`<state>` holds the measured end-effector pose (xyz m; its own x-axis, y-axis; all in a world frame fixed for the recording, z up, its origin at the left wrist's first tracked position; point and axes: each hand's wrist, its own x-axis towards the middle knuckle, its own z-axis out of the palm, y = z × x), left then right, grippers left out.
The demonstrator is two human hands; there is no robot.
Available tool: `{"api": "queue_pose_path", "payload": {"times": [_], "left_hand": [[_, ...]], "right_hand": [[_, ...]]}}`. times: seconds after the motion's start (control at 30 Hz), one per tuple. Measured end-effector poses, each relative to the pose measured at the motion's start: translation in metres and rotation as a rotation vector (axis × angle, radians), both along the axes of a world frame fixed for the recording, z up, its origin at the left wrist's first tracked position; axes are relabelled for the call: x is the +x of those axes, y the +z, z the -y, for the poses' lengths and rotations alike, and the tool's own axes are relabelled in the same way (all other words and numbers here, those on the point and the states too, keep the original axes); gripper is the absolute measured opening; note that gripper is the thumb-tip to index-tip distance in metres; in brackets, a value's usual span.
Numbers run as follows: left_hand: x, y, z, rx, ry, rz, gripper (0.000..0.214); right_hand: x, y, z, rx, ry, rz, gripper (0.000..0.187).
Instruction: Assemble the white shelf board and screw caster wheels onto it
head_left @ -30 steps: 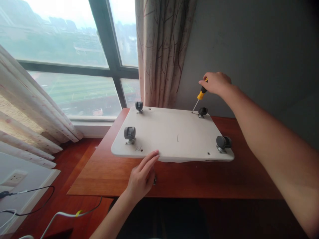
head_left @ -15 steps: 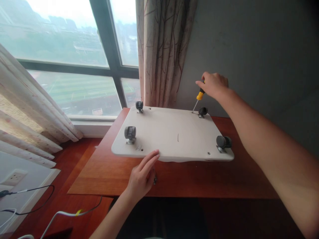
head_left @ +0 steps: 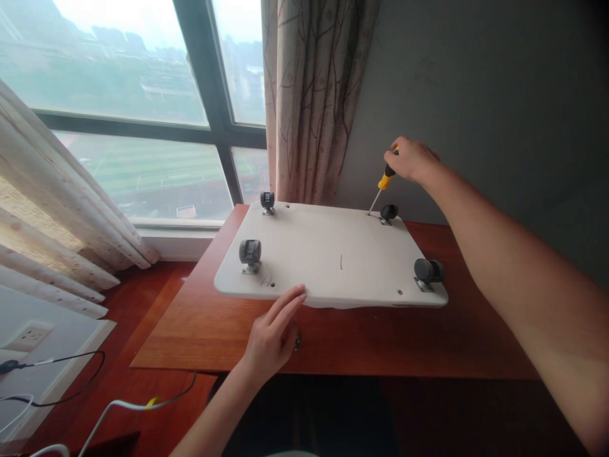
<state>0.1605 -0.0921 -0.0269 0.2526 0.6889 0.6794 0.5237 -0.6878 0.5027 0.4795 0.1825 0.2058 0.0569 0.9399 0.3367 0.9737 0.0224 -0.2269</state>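
A white board (head_left: 304, 247) with rounded corners lies on the wooden table, with dark caster wheels (head_left: 250, 252) standing up near its corners. My right hand (head_left: 410, 158) is wrapped round the handle of a yellow and black screwdriver (head_left: 383, 181). The shaft slants down to a hole at the board's far edge, beside the far right caster (head_left: 389, 212). On the near edge rest the stretched fingers of my left hand (head_left: 272, 339); its lower fingers are partly hidden. Small metal pieces (head_left: 297, 343), too small to name, show just beside that hand.
The reddish-brown table (head_left: 190, 330) extends under the board. Behind stand a curtain (head_left: 309, 108), a grey wall (head_left: 499, 114) and a window (head_left: 143, 171). Cables (head_left: 109, 409) run across the floor at lower left, near a wall socket (head_left: 31, 336).
My right hand has turned slightly on the screwdriver's handle, which has shifted a little to the right, with its tip still at the same hole. My left hand stays on the board's edge.
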Motion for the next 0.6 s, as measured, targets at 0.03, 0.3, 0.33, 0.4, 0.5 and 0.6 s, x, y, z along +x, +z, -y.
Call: {"api": "queue_pose_path", "payload": {"times": [0.03,0.3,0.33,0.4,0.5,0.6], "left_hand": [[0.000,-0.001,0.000,-0.001,-0.002,-0.001,0.061],[0.000,-0.001,0.000,-0.001,0.001,-0.001,0.060],[0.000,-0.001,0.000,-0.004,0.000,-0.001,0.060],[0.000,-0.001,0.000,-0.008,-0.002,-0.003,0.060],[0.000,0.001,0.001,-0.003,0.001,-0.004,0.060],[0.000,0.003,0.001,0.000,0.006,-0.009,0.060]], "right_hand": [[-0.001,0.001,0.000,-0.022,0.002,-0.041,0.042],[-0.003,0.004,0.011,0.050,-0.090,0.122,0.047],[-0.003,0.004,0.009,0.035,-0.070,0.106,0.046],[0.000,0.004,0.004,-0.013,0.012,0.038,0.040],[0.003,0.004,-0.002,-0.064,0.103,-0.028,0.043],[0.002,0.003,0.003,-0.001,0.016,0.057,0.044]]}}
